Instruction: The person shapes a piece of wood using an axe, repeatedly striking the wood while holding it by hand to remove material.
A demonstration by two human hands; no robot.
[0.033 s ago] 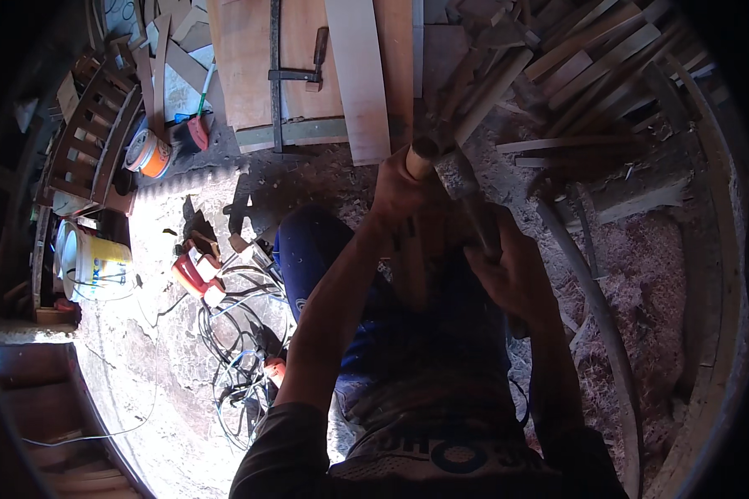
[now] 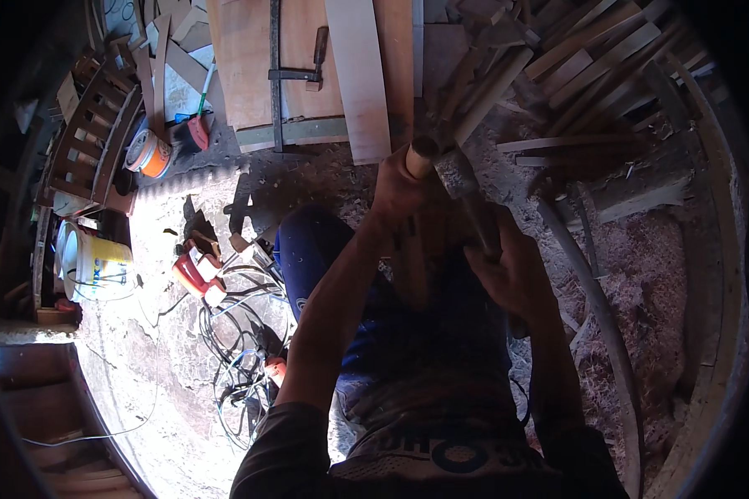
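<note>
My left hand point(image 2: 394, 190) is wrapped round a round wooden tool handle point(image 2: 423, 150), its pale flat end facing up. Whatever lies at that tool's lower end is hidden by the hand and shadow. Closed round the shaft of a hammer point(image 2: 479, 223), my right hand point(image 2: 508, 270) is lower and to the right. The grey hammer head point(image 2: 457, 172) is just right of the wooden handle's end; whether they touch I cannot tell. Below my left hand, a piece of wood point(image 2: 409, 270) with dark slots stands between my legs, mostly in shadow.
Ahead lie boards point(image 2: 359, 83) and a bar clamp point(image 2: 276, 79). A red power tool point(image 2: 193, 273) and tangled cables point(image 2: 240, 374) are on the sunlit floor at left, near buckets point(image 2: 100, 264). Wood offcuts point(image 2: 599, 66) fill the far right; a curved pole point(image 2: 595, 299) lies beside shavings point(image 2: 641, 291).
</note>
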